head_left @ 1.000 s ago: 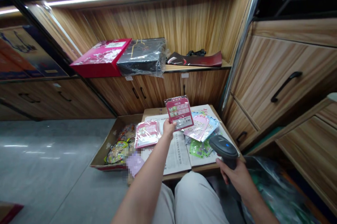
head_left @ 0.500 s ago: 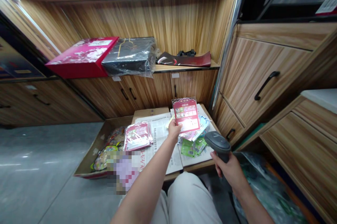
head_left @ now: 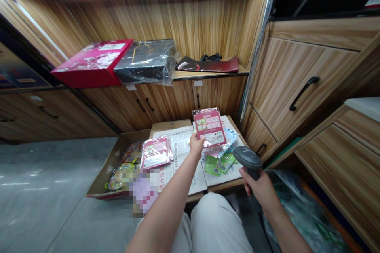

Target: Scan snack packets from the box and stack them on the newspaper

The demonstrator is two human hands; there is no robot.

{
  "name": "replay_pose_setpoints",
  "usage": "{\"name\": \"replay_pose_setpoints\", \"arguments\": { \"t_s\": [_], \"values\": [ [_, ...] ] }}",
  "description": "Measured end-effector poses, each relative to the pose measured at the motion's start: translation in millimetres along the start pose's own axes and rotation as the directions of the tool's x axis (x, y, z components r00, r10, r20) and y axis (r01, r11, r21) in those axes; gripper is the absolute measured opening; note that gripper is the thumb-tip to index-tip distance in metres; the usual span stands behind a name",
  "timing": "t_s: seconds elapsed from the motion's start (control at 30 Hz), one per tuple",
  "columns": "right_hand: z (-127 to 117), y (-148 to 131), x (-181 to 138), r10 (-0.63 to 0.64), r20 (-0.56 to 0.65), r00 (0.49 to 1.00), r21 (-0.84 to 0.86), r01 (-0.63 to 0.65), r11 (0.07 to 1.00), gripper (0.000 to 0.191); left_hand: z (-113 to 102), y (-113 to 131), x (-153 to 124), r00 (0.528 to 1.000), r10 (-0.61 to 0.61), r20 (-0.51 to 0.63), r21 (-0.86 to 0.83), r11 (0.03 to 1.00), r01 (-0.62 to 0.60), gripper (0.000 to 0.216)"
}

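My left hand (head_left: 197, 145) grips the lower left edge of a pink printed packet (head_left: 209, 127) in clear wrap, holding it above the newspaper. A small barcode shows near the packet's lower right. In my right hand (head_left: 259, 187) is a dark grey handheld barcode scanner (head_left: 247, 158), its head pointing toward the packet. Green sachets (head_left: 218, 164) and pale blue and pink packets (head_left: 230, 142) lie beneath and beside the held packet. Left of them sits a stack of similar pink packets (head_left: 156, 152).
Newspaper (head_left: 181, 158) covers the low surface before my knees. An open cardboard box (head_left: 102, 179) with bagged goods stands left. The shelf above bears a pink gift box (head_left: 92, 63) and a plastic-wrapped black box (head_left: 145, 63). Wooden cabinets (head_left: 297, 71) and a plastic bag (head_left: 299, 209) are at right.
The glare on the pink packet has faded, so its print and barcode show more clearly. Both hands keep their hold, with the view shifted slightly.
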State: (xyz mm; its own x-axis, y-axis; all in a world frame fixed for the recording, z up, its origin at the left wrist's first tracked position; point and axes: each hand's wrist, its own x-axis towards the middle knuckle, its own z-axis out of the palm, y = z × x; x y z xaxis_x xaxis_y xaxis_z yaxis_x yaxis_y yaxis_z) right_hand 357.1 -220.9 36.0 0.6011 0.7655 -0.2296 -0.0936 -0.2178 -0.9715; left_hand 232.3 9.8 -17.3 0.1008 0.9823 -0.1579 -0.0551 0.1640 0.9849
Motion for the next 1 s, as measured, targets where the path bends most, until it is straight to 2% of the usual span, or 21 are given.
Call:
{"name": "replay_pose_setpoints", "arguments": {
  "t_s": [0.13, 0.27, 0.33, 0.4, 0.47, 0.53, 0.6, 0.77, 1.0],
  "values": [
    [-6, 1, 0, -0.005, -0.047, 0.999, -0.004, 0.005, 1.000, 0.041, 0, -6, 6, 0.998, -0.003, -0.064, 0.061, 0.998, 0.007, 0.055],
    [-12, 1, -1, 0.004, -0.067, 0.998, -0.004, -0.004, 1.000, 0.042, 3, -10, 8, 0.997, 0.021, 0.079, 0.228, 0.973, -0.039, 0.054],
    [-15, 1, -2, 0.009, -0.094, 0.996, 0.000, -0.009, 1.000, 0.042, 5, -10, 6, 0.987, 0.037, 0.156, 0.391, 0.916, -0.095, 0.052],
    [-16, -1, -3, 0.011, -0.109, 0.994, 0.009, -0.010, 1.000, 0.043, 8, -8, 3, 0.981, 0.039, 0.188, 0.619, 0.771, -0.149, 0.046],
    [-18, -2, -3, 0.015, -0.110, 0.994, 0.018, -0.013, 1.000, 0.044, 10, -6, -2, 0.984, 0.013, 0.178, 0.815, 0.558, -0.154, 0.043],
    [-19, -2, -3, 0.016, -0.101, 0.995, 0.024, -0.014, 1.000, 0.044, 12, -4, -8, 0.987, -0.021, 0.162, 0.910, 0.389, -0.141, 0.045],
    [-19, -2, -4, 0.013, -0.097, 0.995, 0.021, -0.011, 1.000, 0.043, 14, -2, -13, 0.983, -0.044, 0.181, 0.935, 0.318, -0.158, 0.048],
    [-17, -2, -5, 0.017, -0.096, 0.995, 0.025, -0.015, 1.000, 0.043, 15, 1, -18, 0.967, -0.054, 0.250, 0.924, 0.312, -0.222, 0.059],
    [-19, 0, -2, 0.017, -0.077, 0.997, 0.035, -0.015, 0.999, 0.043, 14, 1, -17, 0.968, -0.051, 0.244, 0.917, 0.336, -0.214, 0.066]
  ]
}}
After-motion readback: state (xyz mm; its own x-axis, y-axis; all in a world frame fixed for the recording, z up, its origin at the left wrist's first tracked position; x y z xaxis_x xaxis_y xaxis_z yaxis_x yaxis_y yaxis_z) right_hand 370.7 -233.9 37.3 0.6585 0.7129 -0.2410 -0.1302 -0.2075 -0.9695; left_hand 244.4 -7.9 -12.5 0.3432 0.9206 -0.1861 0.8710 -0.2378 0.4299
